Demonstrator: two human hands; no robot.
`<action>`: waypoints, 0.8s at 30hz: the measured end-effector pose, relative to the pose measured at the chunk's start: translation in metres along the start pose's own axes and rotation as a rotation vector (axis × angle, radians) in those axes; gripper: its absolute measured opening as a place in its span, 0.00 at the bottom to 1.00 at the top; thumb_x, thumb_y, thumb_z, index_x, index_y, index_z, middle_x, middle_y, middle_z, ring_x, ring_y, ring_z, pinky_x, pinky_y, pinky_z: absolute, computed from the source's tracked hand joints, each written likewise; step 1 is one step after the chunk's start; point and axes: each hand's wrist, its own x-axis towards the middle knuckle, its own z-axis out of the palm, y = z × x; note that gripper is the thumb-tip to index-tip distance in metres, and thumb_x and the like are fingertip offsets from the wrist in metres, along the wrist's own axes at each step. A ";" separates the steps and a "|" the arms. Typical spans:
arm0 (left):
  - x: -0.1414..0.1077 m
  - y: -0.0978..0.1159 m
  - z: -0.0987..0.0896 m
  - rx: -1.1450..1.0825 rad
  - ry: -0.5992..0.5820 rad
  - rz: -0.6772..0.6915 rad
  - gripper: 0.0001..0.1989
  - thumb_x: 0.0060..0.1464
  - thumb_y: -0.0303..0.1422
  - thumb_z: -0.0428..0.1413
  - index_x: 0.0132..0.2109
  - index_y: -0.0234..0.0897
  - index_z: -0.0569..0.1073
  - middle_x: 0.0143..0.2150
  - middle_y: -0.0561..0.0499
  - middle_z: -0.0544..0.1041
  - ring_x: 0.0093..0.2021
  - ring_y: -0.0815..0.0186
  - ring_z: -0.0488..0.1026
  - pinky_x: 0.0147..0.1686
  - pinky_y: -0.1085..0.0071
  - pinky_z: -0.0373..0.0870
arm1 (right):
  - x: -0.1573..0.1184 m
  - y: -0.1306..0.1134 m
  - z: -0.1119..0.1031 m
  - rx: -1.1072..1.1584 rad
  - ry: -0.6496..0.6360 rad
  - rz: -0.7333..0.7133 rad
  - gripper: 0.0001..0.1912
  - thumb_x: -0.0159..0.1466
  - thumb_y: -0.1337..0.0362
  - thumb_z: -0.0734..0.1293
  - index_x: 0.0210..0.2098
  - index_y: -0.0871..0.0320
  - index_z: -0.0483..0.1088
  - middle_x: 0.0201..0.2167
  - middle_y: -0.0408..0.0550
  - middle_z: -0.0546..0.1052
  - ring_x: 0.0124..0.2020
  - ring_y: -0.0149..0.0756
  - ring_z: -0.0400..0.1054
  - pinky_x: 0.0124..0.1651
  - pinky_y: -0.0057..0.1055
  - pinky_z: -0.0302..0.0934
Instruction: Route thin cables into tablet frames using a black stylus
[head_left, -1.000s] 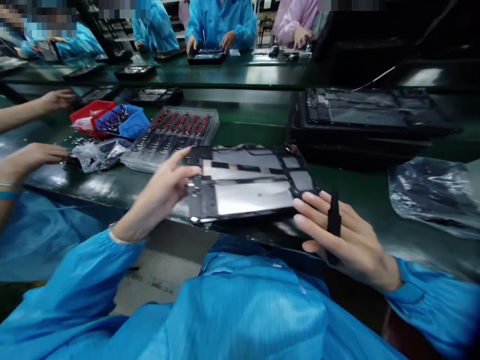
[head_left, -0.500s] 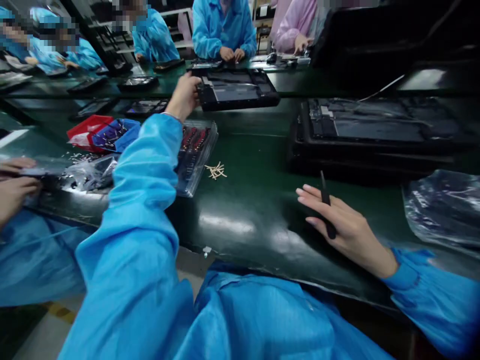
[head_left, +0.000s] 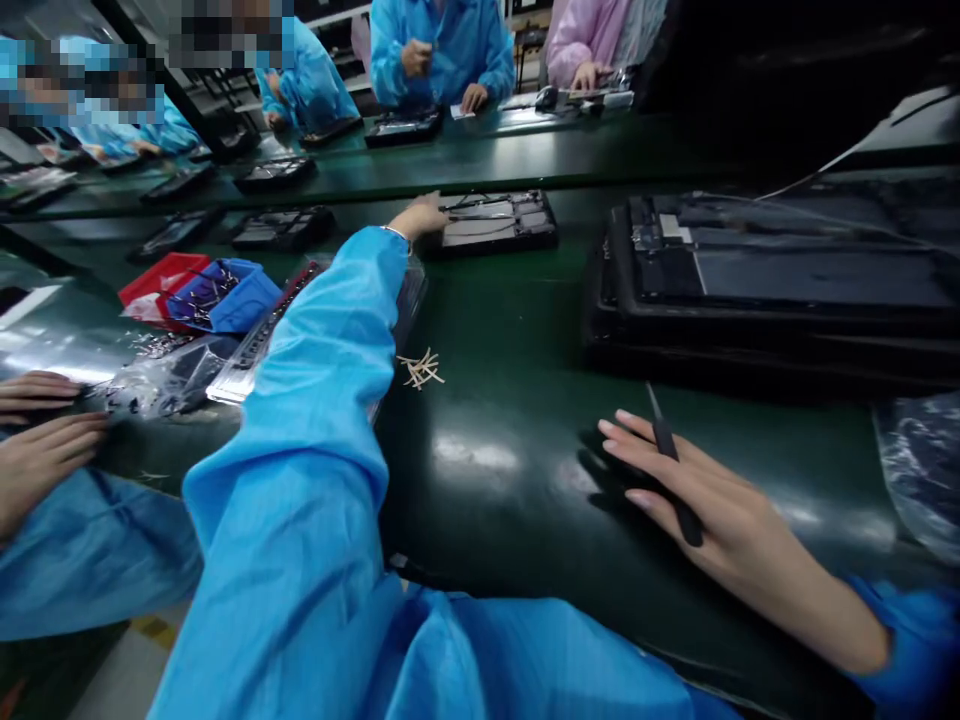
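Reaching far forward, my left hand has its fingers at the left end of a shallow black tray. Grey panels and dark cables lie inside that tray, and part of the grip is hidden. My right hand hovers low over the green bench with its fingers extended. A slim black tool with a thin pointed metal tip is held between its thumb and fingers, tip pointing away from me. Beyond the right hand stand stacked black trays, the top one carrying a dark flat panel.
Thin pale strips lie in a small heap. To the left are a red bin, a blue bin of small parts and a clear plastic tray, partly under my sleeve. A neighbour's hands rest at far left. Co-workers sit opposite.
The black tray at my left hand sits lower and the hand has moved down with it. My right hand, still with the tool, appears lower and further right as the view shifts.
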 end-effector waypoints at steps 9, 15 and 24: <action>-0.068 0.068 0.043 -0.015 -0.433 0.459 0.08 0.60 0.31 0.58 0.45 0.35 0.78 0.41 0.47 0.77 0.40 0.63 0.72 0.41 0.70 0.62 | -0.002 -0.001 0.000 -0.020 -0.013 0.022 0.23 0.75 0.64 0.63 0.68 0.51 0.65 0.67 0.49 0.71 0.68 0.47 0.66 0.65 0.49 0.72; -0.052 0.072 0.035 0.105 -0.450 0.438 0.08 0.64 0.32 0.53 0.44 0.35 0.76 0.38 0.49 0.77 0.36 0.66 0.71 0.37 0.72 0.62 | 0.004 -0.016 -0.002 -0.026 0.022 -0.015 0.19 0.75 0.69 0.61 0.63 0.54 0.69 0.61 0.50 0.77 0.63 0.37 0.72 0.63 0.32 0.71; 0.027 0.103 0.061 0.274 -0.360 0.431 0.13 0.71 0.37 0.54 0.53 0.33 0.75 0.48 0.46 0.79 0.46 0.63 0.76 0.51 0.61 0.74 | 0.004 -0.023 -0.007 -0.016 0.007 0.006 0.19 0.74 0.70 0.59 0.61 0.51 0.70 0.58 0.49 0.79 0.60 0.35 0.74 0.57 0.28 0.74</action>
